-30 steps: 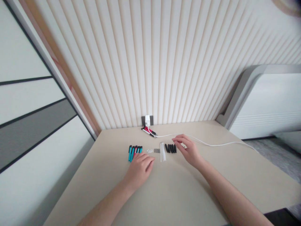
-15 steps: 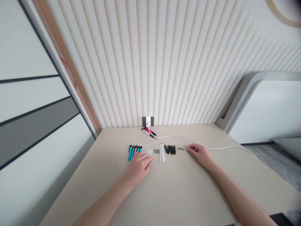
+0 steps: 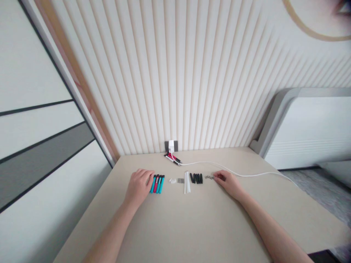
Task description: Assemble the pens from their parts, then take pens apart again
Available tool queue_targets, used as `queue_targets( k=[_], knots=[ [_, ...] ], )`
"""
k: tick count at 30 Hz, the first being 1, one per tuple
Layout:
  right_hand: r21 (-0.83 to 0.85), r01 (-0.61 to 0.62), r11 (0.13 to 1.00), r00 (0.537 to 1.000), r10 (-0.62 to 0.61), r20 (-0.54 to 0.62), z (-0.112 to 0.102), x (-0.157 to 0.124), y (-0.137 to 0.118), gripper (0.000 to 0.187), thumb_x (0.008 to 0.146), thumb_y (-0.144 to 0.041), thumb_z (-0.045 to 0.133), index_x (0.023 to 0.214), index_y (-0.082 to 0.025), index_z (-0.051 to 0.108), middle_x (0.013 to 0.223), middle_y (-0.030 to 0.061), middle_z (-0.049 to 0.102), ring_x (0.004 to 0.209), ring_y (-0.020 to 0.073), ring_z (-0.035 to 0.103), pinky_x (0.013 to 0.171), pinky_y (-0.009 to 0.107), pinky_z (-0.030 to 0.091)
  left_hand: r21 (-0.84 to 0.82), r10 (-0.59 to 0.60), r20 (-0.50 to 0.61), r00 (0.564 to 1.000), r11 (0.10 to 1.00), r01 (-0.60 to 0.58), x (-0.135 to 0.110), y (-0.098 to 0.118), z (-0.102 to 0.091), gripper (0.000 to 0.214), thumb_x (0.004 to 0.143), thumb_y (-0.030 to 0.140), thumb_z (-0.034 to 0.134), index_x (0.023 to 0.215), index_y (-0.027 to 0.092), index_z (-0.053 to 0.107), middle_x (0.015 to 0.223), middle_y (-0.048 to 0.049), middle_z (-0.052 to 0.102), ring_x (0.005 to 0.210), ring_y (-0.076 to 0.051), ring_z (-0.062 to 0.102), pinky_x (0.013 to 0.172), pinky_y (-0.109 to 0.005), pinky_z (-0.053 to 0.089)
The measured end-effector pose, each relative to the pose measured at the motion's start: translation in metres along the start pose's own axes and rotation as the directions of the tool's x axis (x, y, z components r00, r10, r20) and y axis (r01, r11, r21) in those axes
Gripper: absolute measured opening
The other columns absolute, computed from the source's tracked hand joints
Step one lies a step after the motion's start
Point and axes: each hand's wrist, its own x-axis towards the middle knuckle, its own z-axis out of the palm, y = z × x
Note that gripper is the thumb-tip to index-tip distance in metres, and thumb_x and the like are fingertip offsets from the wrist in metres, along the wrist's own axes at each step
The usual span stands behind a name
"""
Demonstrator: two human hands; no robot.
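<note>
My left hand (image 3: 140,182) rests at the left end of a row of small parts, its fingers loosely bent and its fingertips against the outer side of the teal and red pen barrels (image 3: 157,184). These barrels have black ends and lie side by side. My right hand (image 3: 226,181) is at the row's other end, thumb and fingertips drawn together at the small metal springs (image 3: 209,177). Anything between those tips is too small to make out. Between the hands lie small white pieces (image 3: 172,180), grey metal pieces (image 3: 181,180), thin white refills (image 3: 187,182) and black tubes (image 3: 196,178).
Several assembled pens (image 3: 173,159) lie by the wall under a white plug (image 3: 171,145). From it a white cable (image 3: 208,162) runs across the beige table (image 3: 175,226) to the right. A bed's headboard (image 3: 309,124) stands at right, a panelled cabinet (image 3: 49,164) at left.
My left hand has moved left, from over the barrels to their outer side, uncovering them; they now lie closer together. My right hand has come slightly left, up to the springs.
</note>
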Motion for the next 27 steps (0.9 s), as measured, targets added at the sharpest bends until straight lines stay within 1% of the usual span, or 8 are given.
queue_targets(
  k=[4,8,11,16,18,21,24,27],
  knots=[
    [-0.009,-0.002,1.0,1.0,0.002,-0.012,0.003,0.002,0.006,0.033,0.085,-0.033,0.048,0.103,-0.015,0.069,0.091,0.0096,0.072,0.079,0.0226,0.064,0.076,0.035,0.049,0.01,-0.056,-0.013,0.998,0.998,0.056,-0.005,-0.019,0.009,0.022,0.093,0.026,0.045,0.093,0.019,0.066,0.09,-0.0066,0.07,0.089,-0.024,0.061,0.082,-0.038,0.044],
    [-0.036,0.023,0.999,0.999,-0.024,-0.033,0.003,0.002,0.008,0.032,0.084,-0.029,0.046,0.103,-0.017,0.07,0.1,0.0094,0.072,0.088,0.0238,0.065,0.081,0.036,0.048,-0.013,-0.1,0.004,0.995,0.995,0.1,-0.008,-0.025,0.015,0.024,0.093,0.028,0.044,0.09,0.019,0.066,0.088,-0.0063,0.07,0.089,-0.023,0.062,0.081,-0.037,0.046],
    [-0.049,0.027,0.998,0.999,-0.028,-0.022,0.002,0.001,0.007,0.033,0.085,-0.029,0.044,0.104,-0.018,0.069,0.101,0.0094,0.072,0.09,0.0239,0.065,0.082,0.036,0.048,-0.043,-0.095,0.036,0.995,0.994,0.097,-0.008,-0.02,0.015,0.023,0.093,0.029,0.046,0.09,0.02,0.067,0.089,-0.0057,0.07,0.09,-0.023,0.062,0.082,-0.037,0.048],
    [-0.072,0.02,0.997,1.0,-0.021,-0.016,0.002,0.001,0.004,0.034,0.087,-0.028,0.042,0.105,-0.016,0.068,0.103,0.0104,0.071,0.093,0.0244,0.065,0.085,0.037,0.047,-0.105,0.009,0.159,0.987,0.994,0.008,-0.005,-0.006,0.014,0.024,0.092,0.033,0.048,0.103,0.023,0.068,0.103,-0.0067,0.067,0.098,-0.023,0.061,0.088,-0.039,0.046],
    [-0.068,0.002,0.998,0.999,-0.005,-0.033,0.002,0.001,0.004,0.034,0.086,-0.029,0.042,0.103,-0.016,0.069,0.101,0.0102,0.072,0.091,0.0241,0.065,0.084,0.037,0.047,-0.129,0.026,0.197,0.98,0.992,0.0,-0.005,-0.003,0.013,0.025,0.092,0.032,0.048,0.104,0.023,0.068,0.105,-0.0067,0.066,0.099,-0.022,0.061,0.09,-0.04,0.046],
    [-0.053,-0.024,0.998,0.998,0.021,-0.063,0.002,0.002,0.005,0.033,0.086,-0.03,0.042,0.1,-0.017,0.07,0.098,0.009,0.072,0.087,0.0231,0.065,0.082,0.035,0.048,-0.146,0.035,0.235,0.971,0.989,0.0,-0.005,-0.001,0.013,0.025,0.091,0.031,0.049,0.107,0.024,0.067,0.108,-0.006,0.066,0.102,-0.023,0.06,0.091,-0.04,0.046],
    [-0.049,-0.032,0.998,0.996,0.028,-0.082,0.001,0.001,0.005,0.033,0.086,-0.03,0.043,0.1,-0.018,0.07,0.097,0.0081,0.072,0.083,0.0221,0.065,0.08,0.034,0.048,-0.146,0.083,0.273,0.958,0.988,-0.044,-0.006,0.002,0.011,0.027,0.089,0.03,0.053,0.113,0.026,0.065,0.114,-0.0058,0.064,0.109,-0.024,0.058,0.096,-0.042,0.043],
    [-0.049,-0.022,0.999,0.996,0.018,-0.082,0.001,0.0,0.004,0.033,0.086,-0.031,0.043,0.099,-0.017,0.071,0.096,0.0079,0.072,0.082,0.0217,0.064,0.079,0.034,0.048,-0.14,0.108,0.273,0.956,0.988,-0.072,-0.007,0.005,0.011,0.028,0.089,0.029,0.054,0.115,0.026,0.064,0.115,-0.0062,0.063,0.11,-0.024,0.057,0.097,-0.043,0.042]
  ],
)
